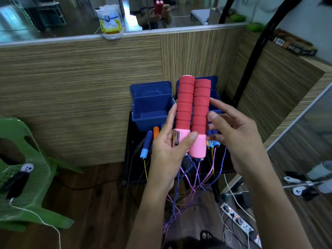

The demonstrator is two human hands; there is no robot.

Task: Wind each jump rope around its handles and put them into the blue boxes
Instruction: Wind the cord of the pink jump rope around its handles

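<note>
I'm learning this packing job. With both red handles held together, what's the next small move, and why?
Probably the right hand should catch the rope and start winding it: the left hand holds the handles side by side, and the rope hangs loose, unwound.

Small black table (132, 169) carrying boxes and rope handles, wooden floor (93, 200) under it.

Two blue boxes (151, 109) are standing open at the far edge of the black table, against the wood-grain partition. Just in front of the boxes, a blue-handled rope (145, 145) and an orange handle (156, 132) are lying on the tabletop, their cords trailing off its near edge. Right of the table, a white power strip (240, 224) is lying on the floor; left of it, a green plastic chair (25, 169) is standing.
</note>
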